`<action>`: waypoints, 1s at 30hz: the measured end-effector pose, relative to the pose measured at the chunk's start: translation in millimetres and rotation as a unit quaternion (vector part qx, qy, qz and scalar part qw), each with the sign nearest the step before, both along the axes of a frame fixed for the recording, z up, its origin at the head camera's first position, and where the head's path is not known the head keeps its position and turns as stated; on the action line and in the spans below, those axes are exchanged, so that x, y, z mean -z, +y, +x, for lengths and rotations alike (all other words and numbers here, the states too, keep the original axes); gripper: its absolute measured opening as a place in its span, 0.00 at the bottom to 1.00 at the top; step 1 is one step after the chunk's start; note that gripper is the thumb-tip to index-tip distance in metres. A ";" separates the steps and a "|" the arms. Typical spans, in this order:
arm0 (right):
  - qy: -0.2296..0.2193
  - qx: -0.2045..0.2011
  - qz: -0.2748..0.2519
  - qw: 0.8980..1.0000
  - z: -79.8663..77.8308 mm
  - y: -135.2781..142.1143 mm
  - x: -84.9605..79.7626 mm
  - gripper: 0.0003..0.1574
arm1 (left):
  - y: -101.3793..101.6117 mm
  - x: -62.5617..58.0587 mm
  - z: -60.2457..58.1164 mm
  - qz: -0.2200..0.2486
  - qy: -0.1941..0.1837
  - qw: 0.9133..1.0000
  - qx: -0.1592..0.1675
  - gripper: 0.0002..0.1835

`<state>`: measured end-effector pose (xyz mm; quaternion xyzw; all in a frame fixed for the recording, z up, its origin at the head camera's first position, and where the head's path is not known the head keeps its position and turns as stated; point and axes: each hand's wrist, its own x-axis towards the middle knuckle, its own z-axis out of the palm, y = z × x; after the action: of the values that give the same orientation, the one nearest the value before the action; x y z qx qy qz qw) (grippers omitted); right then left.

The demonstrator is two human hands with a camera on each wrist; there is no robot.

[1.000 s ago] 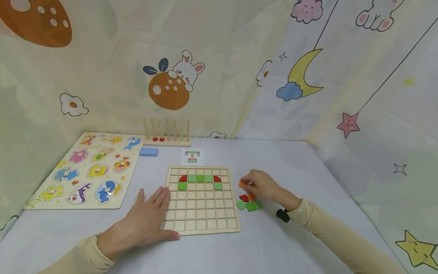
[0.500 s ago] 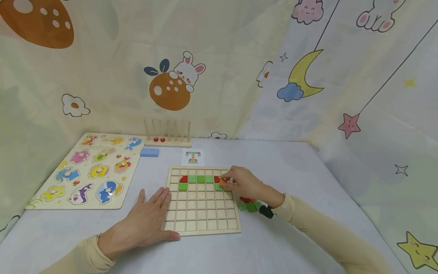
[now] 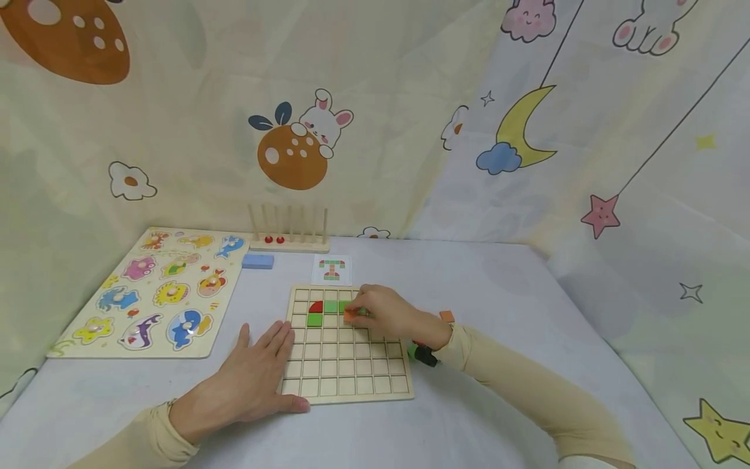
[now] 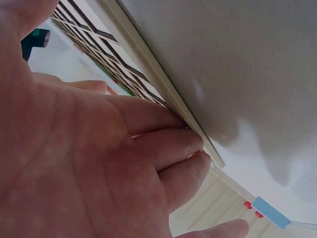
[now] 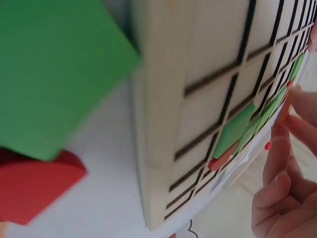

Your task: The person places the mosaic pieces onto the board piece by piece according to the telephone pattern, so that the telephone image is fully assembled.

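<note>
A square-celled wooden board (image 3: 346, 365) lies in the middle of the head view. My right hand (image 3: 389, 312) pinches an orange square tile (image 3: 349, 316) over its upper middle cells, under the row of green tiles (image 3: 331, 306). A red quarter-round piece (image 3: 316, 306) and a green tile (image 3: 314, 320) sit at that row's left end. The right end is behind my hand, but shows in the right wrist view as a green tile (image 5: 235, 128) and a red piece (image 5: 223, 157). My left hand (image 3: 252, 371) rests along the board's left edge, fingers straight.
A small pattern card (image 3: 332, 268) lies behind the board. One orange tile (image 3: 447, 316) lies to the right, near loose green (image 5: 54, 69) and red (image 5: 39, 186) pieces. A sea-animal puzzle (image 3: 170, 293), a blue block (image 3: 258, 262) and a peg rack (image 3: 290, 244) stand at the left and back.
My right hand has carried the orange tile leftward from the loose pieces to the board's upper middle. One orange tile at the right has come into view. The left hand stays put.
</note>
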<state>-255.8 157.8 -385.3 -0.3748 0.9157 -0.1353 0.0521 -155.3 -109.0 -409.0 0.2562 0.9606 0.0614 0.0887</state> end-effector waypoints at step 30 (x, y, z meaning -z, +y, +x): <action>-0.036 0.025 0.013 0.999 -10.2 -12.8 8.0 0.19 | -0.4 1.6 0.9 -0.002 0.014 1.000 0.004 0.66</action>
<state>-266.0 145.0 -393.3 -0.3460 0.9240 -0.1382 0.0859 -154.4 -109.4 -410.6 0.2604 0.9609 0.0554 0.0762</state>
